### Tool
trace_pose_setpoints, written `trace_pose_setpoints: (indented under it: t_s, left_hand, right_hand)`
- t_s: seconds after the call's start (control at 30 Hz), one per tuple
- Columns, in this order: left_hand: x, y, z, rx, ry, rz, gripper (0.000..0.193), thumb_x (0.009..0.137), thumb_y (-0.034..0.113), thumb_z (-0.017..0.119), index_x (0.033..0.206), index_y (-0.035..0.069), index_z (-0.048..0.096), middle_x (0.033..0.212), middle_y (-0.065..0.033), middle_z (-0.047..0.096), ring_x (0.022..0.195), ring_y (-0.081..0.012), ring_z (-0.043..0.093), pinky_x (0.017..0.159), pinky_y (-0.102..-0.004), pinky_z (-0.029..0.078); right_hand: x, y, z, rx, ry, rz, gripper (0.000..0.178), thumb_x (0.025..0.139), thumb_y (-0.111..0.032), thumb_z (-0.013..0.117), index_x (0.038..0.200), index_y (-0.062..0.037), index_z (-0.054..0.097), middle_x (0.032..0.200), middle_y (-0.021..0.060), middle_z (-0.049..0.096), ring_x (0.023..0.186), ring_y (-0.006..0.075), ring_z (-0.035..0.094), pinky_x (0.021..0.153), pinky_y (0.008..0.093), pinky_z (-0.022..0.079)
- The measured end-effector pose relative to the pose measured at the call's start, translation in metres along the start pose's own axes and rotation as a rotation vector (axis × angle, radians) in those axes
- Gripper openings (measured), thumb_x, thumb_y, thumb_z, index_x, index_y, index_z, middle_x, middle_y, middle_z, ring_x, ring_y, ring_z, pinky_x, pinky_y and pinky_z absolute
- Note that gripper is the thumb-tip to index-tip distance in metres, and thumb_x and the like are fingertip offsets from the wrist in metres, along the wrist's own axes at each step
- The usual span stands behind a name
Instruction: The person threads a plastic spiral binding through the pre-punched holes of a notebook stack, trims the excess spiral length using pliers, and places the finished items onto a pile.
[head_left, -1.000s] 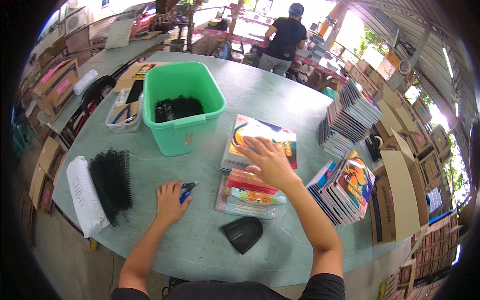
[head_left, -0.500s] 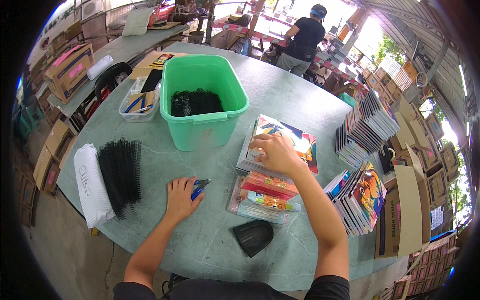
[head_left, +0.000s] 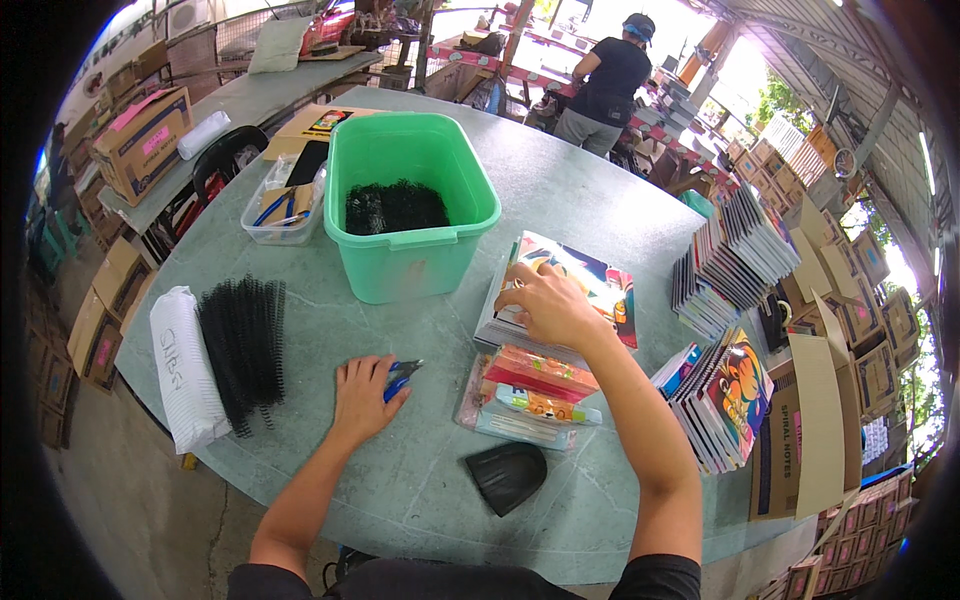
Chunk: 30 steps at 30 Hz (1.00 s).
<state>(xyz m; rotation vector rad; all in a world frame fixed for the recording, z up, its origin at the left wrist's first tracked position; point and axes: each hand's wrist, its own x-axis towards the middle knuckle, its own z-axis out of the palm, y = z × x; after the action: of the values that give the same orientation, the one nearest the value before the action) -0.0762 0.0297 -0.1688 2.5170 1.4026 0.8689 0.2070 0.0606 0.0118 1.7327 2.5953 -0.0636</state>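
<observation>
My left hand [head_left: 366, 396] rests on the table, closed round a pair of blue-handled pliers [head_left: 402, 378] whose jaws point to the right. My right hand [head_left: 548, 306] is over a stack of notebooks [head_left: 612, 290] with colourful covers. Its fingers are bent and apart, near the left part of the top cover; nothing shows in them. Nearer me, packs in clear plastic [head_left: 530, 400] lie against the stack. A dark, rounded plastic piece [head_left: 506, 477] lies below them.
A green bin [head_left: 410, 262] holds black spiral coils [head_left: 392, 208]. More coils [head_left: 243, 350] lie left, beside a white wrapped roll [head_left: 184, 368]. A clear tray [head_left: 282, 234] holds tools. Notebook stacks [head_left: 735, 250] and an open carton [head_left: 800, 440] stand right. Another person [head_left: 606, 90] works far off.
My right hand's fingers have curled a little more over the top notebook. My left hand and the pliers have stayed in place. The view has shifted slightly.
</observation>
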Motion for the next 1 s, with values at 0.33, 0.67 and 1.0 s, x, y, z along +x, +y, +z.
trace_pose_setpoints:
  t_s: [0.33,0.67,1.0]
  left_hand:
    - [-0.001,0.001,-0.002,-0.033,0.058,-0.022,0.05,0.078,0.038,0.066,0.114,0.005,0.056,0.108,-0.011,0.052,0.104,-0.0302,0.046,0.09,-0.0452,0.033]
    - [0.112,0.114,-0.074,-0.329,0.317,0.275,0.049,0.069,0.017,0.076,0.114,0.006,0.059,0.117,-0.0107,0.06,0.103,-0.0304,0.057,0.088,-0.0391,0.043]
    - [0.134,0.141,-0.07,-1.121,-0.227,0.072,0.05,0.07,0.023,0.081,0.109,0.0,0.061,0.096,-0.0103,0.068,0.092,-0.0148,0.062,0.083,-0.0319,0.049]
  right_hand:
    - [-0.002,0.017,0.001,0.192,0.112,-0.078,0.028,0.074,-0.008,0.065,0.101,-0.0168,0.067,0.111,0.0093,0.054,0.099,0.0312,0.058,0.088,0.0426,0.045]
    - [-0.062,-0.046,-0.035,0.081,0.58,-0.305,0.041,0.077,-0.002,0.059,0.117,-0.0078,0.053,0.121,0.014,0.055,0.107,0.0341,0.056,0.092,0.0434,0.044]
    - [-0.2,0.054,0.081,1.06,0.722,0.5,0.031,0.074,-0.003,0.074,0.101,0.0025,0.06,0.098,0.0096,0.067,0.092,0.0162,0.061,0.085,0.0294,0.046]
